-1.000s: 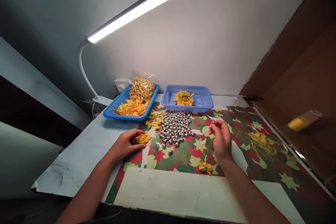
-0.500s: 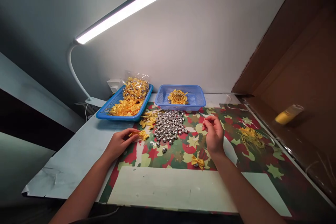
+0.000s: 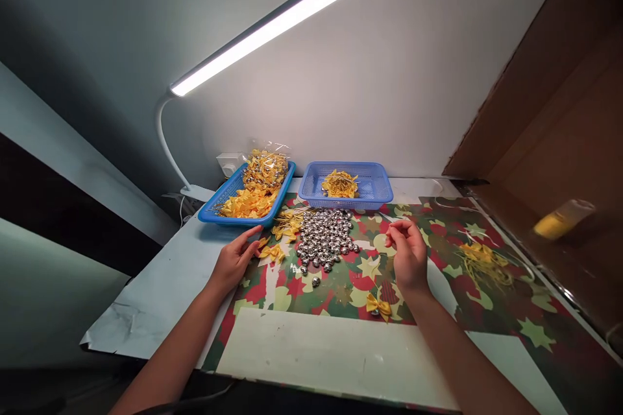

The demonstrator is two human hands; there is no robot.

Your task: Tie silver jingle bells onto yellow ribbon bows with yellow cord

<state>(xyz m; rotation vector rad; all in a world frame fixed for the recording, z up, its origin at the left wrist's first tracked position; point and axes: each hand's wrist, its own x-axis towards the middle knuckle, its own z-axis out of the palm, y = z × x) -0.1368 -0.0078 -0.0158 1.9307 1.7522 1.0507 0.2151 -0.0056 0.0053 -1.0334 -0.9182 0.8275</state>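
We see the left hand point(image 3: 235, 260) flat on the table point(image 3: 146, 298), fingers point(image 3: 250, 235) stretched out and slightly spread, tips just beside a loose yellow bow point(image 3: 273, 251) at the near edge of the bell pile; it grips nothing, and whether a fingertip touches the bow we cannot tell. The right hand point(image 3: 409, 253) hovers over the patterned paper point(image 3: 487, 311), thumb and forefinger pinched together at the tips; anything held there is too small for us to make out. The silver bells point(image 3: 325, 238) lie heaped in one pile between the two hands, which we judge keeps them within reach of either; too many to count, with one stray bell point(image 3: 316, 281) rolled toward us. Two blue baskets point(image 3: 379, 183) stand at the back against the wall: the left one holds loose yellow bows and a clear bag of more, the right one a small yellow tangle. One finished-looking bow point(image 3: 379, 305) lies near the right wrist. One loose clump of yellow strands point(image 3: 481, 259) lies well apart to the right. One bar lamp point(image 3: 287, 16) overhead, angled across the work area.
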